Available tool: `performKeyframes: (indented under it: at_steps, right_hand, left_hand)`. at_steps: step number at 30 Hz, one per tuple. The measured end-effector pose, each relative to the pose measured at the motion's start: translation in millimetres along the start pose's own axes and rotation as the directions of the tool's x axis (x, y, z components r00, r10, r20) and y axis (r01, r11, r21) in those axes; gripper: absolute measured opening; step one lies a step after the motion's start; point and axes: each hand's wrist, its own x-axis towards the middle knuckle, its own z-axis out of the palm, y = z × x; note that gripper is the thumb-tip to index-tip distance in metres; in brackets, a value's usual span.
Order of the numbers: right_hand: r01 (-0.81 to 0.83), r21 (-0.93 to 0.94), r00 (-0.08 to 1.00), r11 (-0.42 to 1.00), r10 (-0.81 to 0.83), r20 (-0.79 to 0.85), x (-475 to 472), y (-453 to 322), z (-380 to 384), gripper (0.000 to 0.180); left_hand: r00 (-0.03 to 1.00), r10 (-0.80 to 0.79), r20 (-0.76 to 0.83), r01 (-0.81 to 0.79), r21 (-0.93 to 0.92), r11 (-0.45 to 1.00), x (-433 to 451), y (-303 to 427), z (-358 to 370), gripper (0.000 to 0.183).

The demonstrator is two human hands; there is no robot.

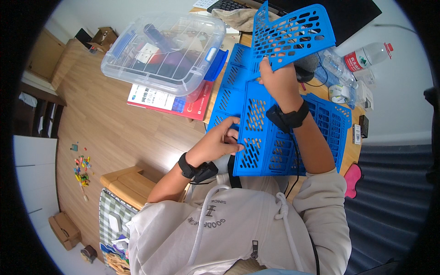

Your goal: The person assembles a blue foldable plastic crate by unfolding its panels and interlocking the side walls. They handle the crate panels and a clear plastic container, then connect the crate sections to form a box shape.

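Several blue perforated plastic panels [252,158] are in front of me, joined or stacked; where one ends is hard to tell. My left hand [220,139] pinches the left edge of the nearest panel, thumb on its face. Higher up, my right hand [280,82] grips the lower edge of a raised, tilted blue panel [295,32] with a notched top. Its fingers show through the slots behind it. Another blue panel [228,80] with slanted slots lies behind on the left. Black bands with small devices circle both wrists.
A lidded clear storage box [165,51] rests on a red book [196,108] at the wooden desk's left side. To the right stand a large water bottle [369,56], a smaller bottle [340,70] and a tape roll [338,94]. A keyboard [228,5] lies at the back.
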Motion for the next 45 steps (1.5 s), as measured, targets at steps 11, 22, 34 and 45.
performKeyframes:
  at_steps: [11, 22, 34, 45]
  right_hand:
    - [0.117, -0.107, 0.993, 0.987, -0.117, 0.005, -0.7, -6.9, 2.9, 0.021]
    - [-0.005, -0.042, 0.996, 0.999, 0.008, 0.091, -0.5, 0.0, 5.0, 0.018]
    - [0.039, -0.128, 0.997, 0.991, -0.03, 0.07, -1.2, 11.5, 18.2, 0.014]
    - [-0.151, 0.039, 0.976, 0.988, 0.143, 0.165, -11.7, 30.2, 20.4, 0.014]
  left_hand:
    - [1.0, -0.021, -0.004, 0.021, 0.0, 1.0, 2.7, -5.8, -2.1, 0.062]
    - [0.997, -0.07, -0.014, 0.07, 0.01, 0.997, 4.5, -7.2, -3.1, 0.071]
    - [0.995, -0.09, -0.03, 0.089, -0.053, 0.995, 5.4, -8.8, -3.6, 0.068]
    - [0.998, -0.05, -0.031, 0.05, -0.001, 0.999, 6.9, -7.9, -2.3, 0.069]
